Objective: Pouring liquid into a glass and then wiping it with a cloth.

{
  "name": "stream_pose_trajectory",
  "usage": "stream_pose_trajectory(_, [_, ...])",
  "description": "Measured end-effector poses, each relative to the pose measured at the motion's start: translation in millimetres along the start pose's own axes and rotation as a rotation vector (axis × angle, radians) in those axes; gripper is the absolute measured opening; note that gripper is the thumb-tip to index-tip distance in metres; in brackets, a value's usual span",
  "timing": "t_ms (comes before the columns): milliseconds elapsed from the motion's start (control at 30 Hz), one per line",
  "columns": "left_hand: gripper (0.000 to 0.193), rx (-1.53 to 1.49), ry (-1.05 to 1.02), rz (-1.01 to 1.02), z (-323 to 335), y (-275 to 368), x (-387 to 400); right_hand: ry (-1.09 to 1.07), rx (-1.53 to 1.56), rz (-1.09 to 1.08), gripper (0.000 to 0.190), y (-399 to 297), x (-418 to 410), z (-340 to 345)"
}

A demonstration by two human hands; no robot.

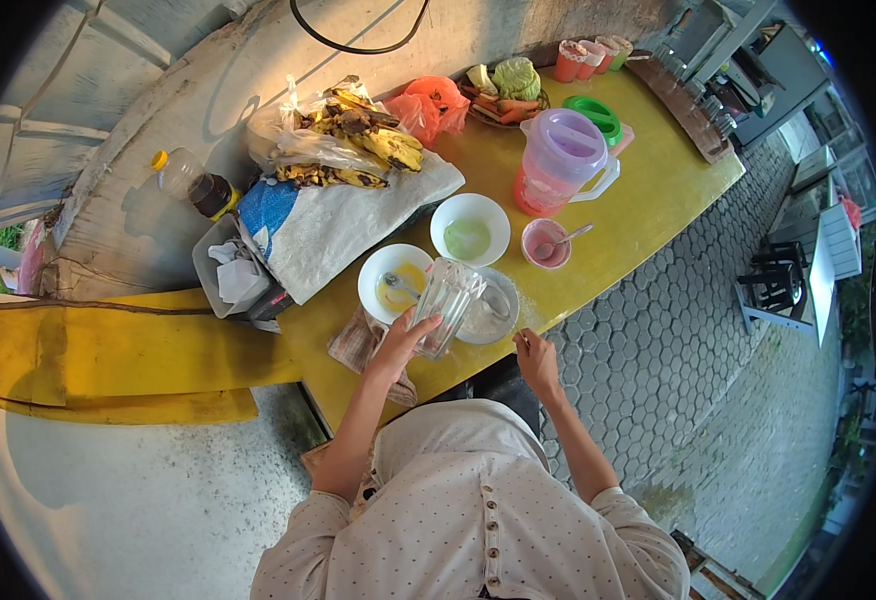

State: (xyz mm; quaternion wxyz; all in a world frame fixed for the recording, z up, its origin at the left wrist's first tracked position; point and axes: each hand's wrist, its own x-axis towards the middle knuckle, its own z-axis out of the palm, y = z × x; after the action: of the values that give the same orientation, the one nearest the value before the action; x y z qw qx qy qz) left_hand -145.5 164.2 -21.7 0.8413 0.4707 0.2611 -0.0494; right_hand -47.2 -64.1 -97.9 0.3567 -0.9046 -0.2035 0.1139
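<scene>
My left hand [402, 343] grips a clear ribbed drinking glass [449, 304], tilted over the bowls on the table. Behind the glass is a bowl of white powder [492, 324] with a metal spoon [495, 303] in it. My right hand [537, 365] is at the table edge beside this bowl, fingers curled; whether they hold anything is unclear. Left of the glass, a white bowl [375, 264] holds yellow liquid and a spoon [400, 283]. Farther back stands a white bowl with pale green contents [468, 237]. A pink cup [545, 244] with a spoon sits to the right.
A pitcher with a lilac lid [564, 161] stands on the yellow table [655, 180]. Bananas [378, 139] in plastic lie on a white sack [355, 232]. Vegetables [516, 81], red cups [571, 60] and a tray of glasses [685, 112] are farther back. A checked cloth [359, 341] lies near my left arm.
</scene>
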Motion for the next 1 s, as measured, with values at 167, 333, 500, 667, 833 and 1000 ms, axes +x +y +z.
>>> stream_pose_trajectory(167, [0.060,-0.015,0.022,-0.025,-6.4,-9.2,1.9,-0.045,0.166,0.019,0.015,0.9,-4.5,2.9])
stream_pose_trajectory(333, [0.045,-0.053,0.033,-0.020,-3.6,-6.5,1.9,-0.187,0.201,0.098,0.019,0.2,-2.5,9.2])
stream_pose_trajectory(500, [0.040,-0.103,0.039,-0.016,-6.4,-3.4,3.9,-0.395,0.566,0.394,0.018,-2.6,4.9,5.6])
stream_pose_trajectory(667, [0.038,-0.108,0.059,-0.011,-9.2,-3.3,5.4,-0.595,0.969,0.681,0.018,1.9,4.5,-4.4])
stream_pose_trajectory(833, [0.046,-0.112,0.050,-0.073,-12.2,-11.2,10.4,-0.567,1.127,0.663,0.016,-2.3,-1.3,-17.1])
stream_pose_trajectory(1000, [0.042,-0.075,0.067,-0.107,-11.8,-20.1,14.6,-0.511,1.133,0.663,0.016,-19.8,-7.7,-38.4])
